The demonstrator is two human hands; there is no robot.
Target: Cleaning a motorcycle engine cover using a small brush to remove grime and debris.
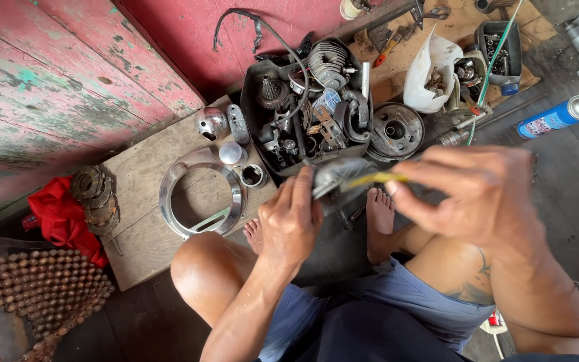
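At centre frame your left hand (291,218) clamps a curved grey metal part (338,175) to steady it — your right hand (480,194) pinches a thin yellow tool (378,179) against it, just below the black tray (252,100) of engine parts.

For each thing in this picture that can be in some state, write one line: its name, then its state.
left hand: closed around a grey metal part
right hand: pinching a yellow strip against that part
chrome ring: lying flat on the wooden board
dark tray: full of engine parts
blue spray can: lying on its side
white bag: open, small parts inside
red cloth: crumpled
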